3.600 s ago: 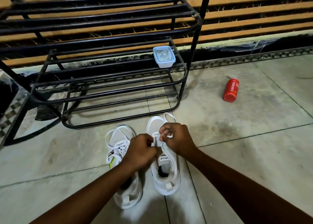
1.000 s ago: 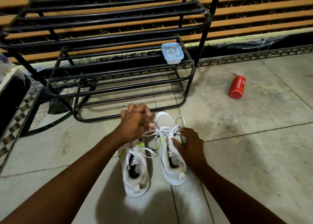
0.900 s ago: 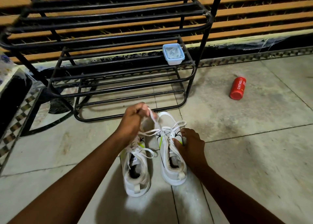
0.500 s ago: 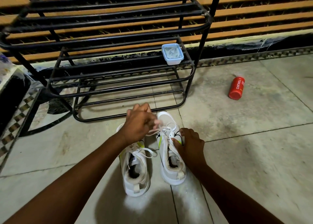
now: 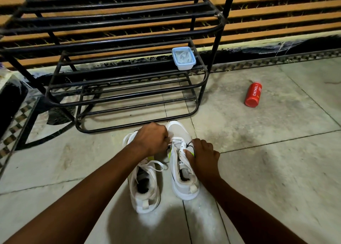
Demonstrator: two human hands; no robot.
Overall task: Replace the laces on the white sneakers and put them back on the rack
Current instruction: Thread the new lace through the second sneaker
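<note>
Left hand (image 5: 152, 139) lowered, pinching lace (image 5: 176, 142), right hand (image 5: 203, 156) gripping right sneaker (image 5: 181, 186)

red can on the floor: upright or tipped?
Tipped. The red can lies on its side on the floor tiles, label lettering running along its length.

We cannot see the left sneaker's (image 5: 144, 181) toe beneath the left hand (image 5: 150, 139); the rack (image 5: 118, 31) is cut off at twelve o'clock.
</note>
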